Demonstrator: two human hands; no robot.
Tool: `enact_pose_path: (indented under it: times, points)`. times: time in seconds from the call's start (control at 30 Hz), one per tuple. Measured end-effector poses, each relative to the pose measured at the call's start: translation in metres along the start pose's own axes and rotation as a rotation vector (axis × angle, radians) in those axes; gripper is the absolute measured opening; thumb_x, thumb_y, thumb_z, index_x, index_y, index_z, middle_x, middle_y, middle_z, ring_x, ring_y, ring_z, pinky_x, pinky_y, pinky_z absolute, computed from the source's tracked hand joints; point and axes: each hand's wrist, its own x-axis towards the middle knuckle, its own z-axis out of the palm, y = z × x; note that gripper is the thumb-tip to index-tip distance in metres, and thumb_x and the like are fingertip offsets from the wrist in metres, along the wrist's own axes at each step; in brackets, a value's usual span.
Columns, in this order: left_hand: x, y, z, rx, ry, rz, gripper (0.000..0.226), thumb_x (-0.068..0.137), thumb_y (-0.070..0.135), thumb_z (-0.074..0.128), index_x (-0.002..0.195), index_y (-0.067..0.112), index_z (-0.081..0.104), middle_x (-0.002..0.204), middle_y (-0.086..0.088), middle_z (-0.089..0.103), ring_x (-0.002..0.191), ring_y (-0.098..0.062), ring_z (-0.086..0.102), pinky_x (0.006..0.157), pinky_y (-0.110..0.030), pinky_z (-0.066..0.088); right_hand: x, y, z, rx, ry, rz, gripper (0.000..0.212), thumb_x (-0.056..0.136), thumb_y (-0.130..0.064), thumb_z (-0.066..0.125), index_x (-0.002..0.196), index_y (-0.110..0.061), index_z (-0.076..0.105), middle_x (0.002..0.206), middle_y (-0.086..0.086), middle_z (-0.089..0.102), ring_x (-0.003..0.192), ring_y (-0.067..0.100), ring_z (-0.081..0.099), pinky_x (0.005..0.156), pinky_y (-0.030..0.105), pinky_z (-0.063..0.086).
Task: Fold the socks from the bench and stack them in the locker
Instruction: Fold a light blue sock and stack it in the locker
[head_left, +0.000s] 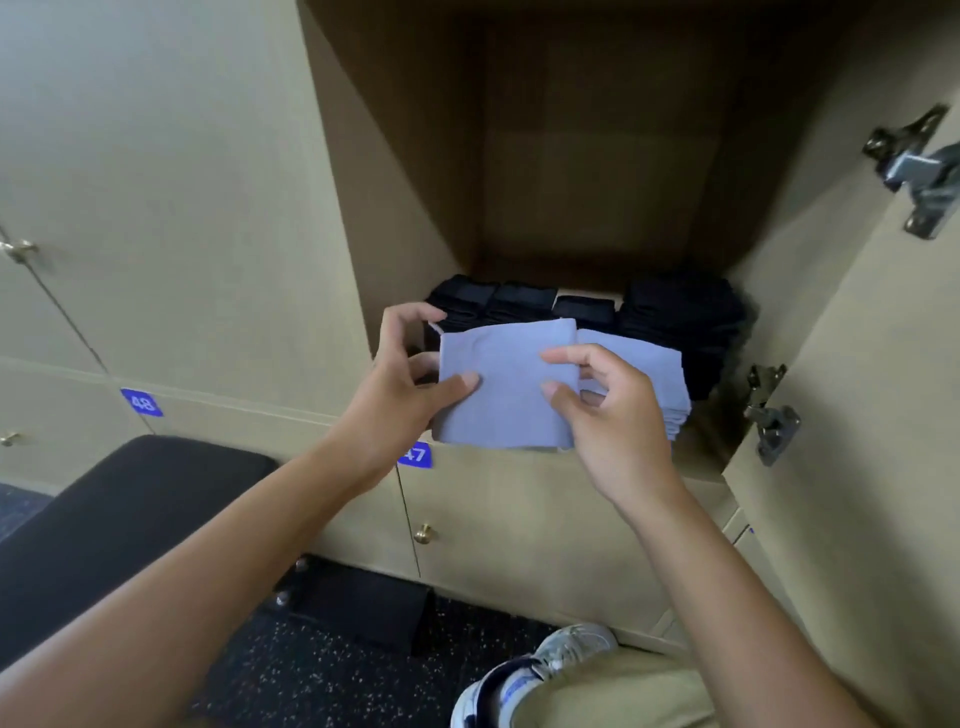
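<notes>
A folded light-blue sock (506, 387) is held at the front edge of the open locker (582, 156). My left hand (410, 374) pinches its left edge, thumb on top. My right hand (608, 405) holds its right side, fingers curled over the fabric. Just right of it a stack of folded light-blue socks (657, 384) lies on the locker floor. Behind them, several piles of folded black socks (597, 312) fill the back row. The black padded bench (119, 514) sits at the lower left; no socks show on its visible part.
The locker door (857, 415) stands open on the right with two metal hinges (769, 415). Closed lockers with brass knobs (423, 532) and blue number tags 48 (141, 402) and 47 surround it. My knee and a sneaker (545, 670) are over the dark speckled floor.
</notes>
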Motion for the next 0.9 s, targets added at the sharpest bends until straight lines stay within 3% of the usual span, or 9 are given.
enact_pose_path:
  times: [0.07, 0.13, 0.23, 0.37, 0.47, 0.57, 0.67, 0.8, 0.9]
  points:
    - [0.008, 0.001, 0.007, 0.064, -0.039, 0.015, 0.038, 0.095, 0.005, 0.070, 0.116, 0.028, 0.047, 0.106, -0.017, 0.071, 0.087, -0.022, 0.069, 0.072, -0.046, 0.058, 0.007, 0.005, -0.010, 0.004, 0.024, 0.038, 0.025, 0.095, -0.010, 0.066, 0.112, -0.027, 0.073, 0.107, -0.027, 0.068, 0.098, 0.003, 0.064, 0.088, 0.028, 0.053]
    - [0.017, 0.003, 0.016, 0.144, -0.056, 0.035, 0.025, 0.096, 0.007, 0.069, 0.112, 0.021, 0.057, 0.110, -0.016, 0.070, 0.084, -0.021, 0.069, 0.073, -0.043, 0.057, 0.013, 0.009, -0.021, 0.023, 0.037, 0.072, 0.025, 0.095, -0.017, 0.068, 0.117, -0.028, 0.073, 0.110, -0.027, 0.068, 0.106, 0.005, 0.065, 0.088, 0.029, 0.055]
    - [0.035, 0.007, 0.033, 0.225, -0.031, 0.064, 0.015, 0.095, 0.007, 0.071, 0.107, 0.014, 0.067, 0.108, -0.011, 0.071, 0.072, -0.012, 0.067, 0.061, -0.022, 0.051, 0.020, 0.014, -0.037, -0.009, 0.055, 0.081, 0.032, 0.092, -0.024, 0.073, 0.124, -0.029, 0.071, 0.115, -0.019, 0.069, 0.104, 0.008, 0.066, 0.082, 0.018, 0.051]
    - [0.062, 0.009, 0.058, 0.249, -0.061, 0.040, 0.017, 0.091, 0.009, 0.075, 0.106, 0.017, 0.072, 0.106, -0.006, 0.072, 0.088, -0.017, 0.072, 0.068, -0.023, 0.056, 0.028, 0.023, -0.052, -0.085, 0.155, 0.095, 0.042, 0.089, -0.020, 0.076, 0.129, -0.027, 0.067, 0.121, -0.003, 0.068, 0.104, 0.014, 0.065, 0.091, 0.029, 0.053]
    - [0.078, 0.011, 0.077, 0.263, -0.083, 0.033, 0.021, 0.087, 0.008, 0.080, 0.106, 0.014, 0.075, 0.103, -0.007, 0.074, 0.090, -0.017, 0.075, 0.073, -0.023, 0.060, 0.035, 0.029, -0.061, -0.188, 0.222, 0.091, 0.043, 0.091, -0.017, 0.073, 0.133, -0.022, 0.066, 0.128, -0.002, 0.064, 0.111, 0.018, 0.062, 0.099, 0.037, 0.052]
    - [0.092, 0.013, 0.090, 0.282, -0.115, 0.002, 0.026, 0.086, 0.007, 0.081, 0.110, 0.011, 0.075, 0.093, -0.002, 0.075, 0.081, -0.009, 0.075, 0.072, -0.020, 0.059, 0.040, 0.035, -0.067, -0.279, 0.248, 0.072, 0.041, 0.096, -0.014, 0.066, 0.137, -0.016, 0.063, 0.133, 0.001, 0.059, 0.118, 0.017, 0.057, 0.098, 0.027, 0.045]
    - [0.105, 0.011, 0.099, 0.342, -0.130, -0.013, 0.028, 0.085, 0.011, 0.082, 0.112, 0.014, 0.076, 0.092, -0.002, 0.074, 0.087, -0.014, 0.074, 0.081, -0.023, 0.059, 0.046, 0.042, -0.069, -0.360, 0.258, 0.067, 0.039, 0.102, -0.011, 0.056, 0.140, -0.014, 0.060, 0.140, 0.003, 0.055, 0.123, 0.016, 0.052, 0.094, 0.016, 0.033]
    - [0.116, 0.001, 0.104, 0.390, -0.147, -0.028, 0.028, 0.085, 0.015, 0.083, 0.113, 0.016, 0.076, 0.096, -0.004, 0.074, 0.094, -0.018, 0.074, 0.088, -0.029, 0.060, 0.052, 0.052, -0.071, -0.432, 0.239, 0.081, 0.039, 0.105, -0.008, 0.049, 0.143, -0.012, 0.056, 0.142, 0.008, 0.052, 0.126, 0.020, 0.051, 0.094, 0.016, 0.030]
    - [0.120, -0.007, 0.106, 0.427, -0.149, -0.017, 0.028, 0.085, 0.019, 0.083, 0.112, 0.020, 0.076, 0.102, -0.005, 0.073, 0.098, -0.019, 0.072, 0.088, -0.029, 0.059, 0.054, 0.057, -0.072, -0.483, 0.209, 0.100, 0.040, 0.106, -0.005, 0.046, 0.145, -0.011, 0.053, 0.143, 0.008, 0.051, 0.117, 0.011, 0.049, 0.091, 0.015, 0.030]
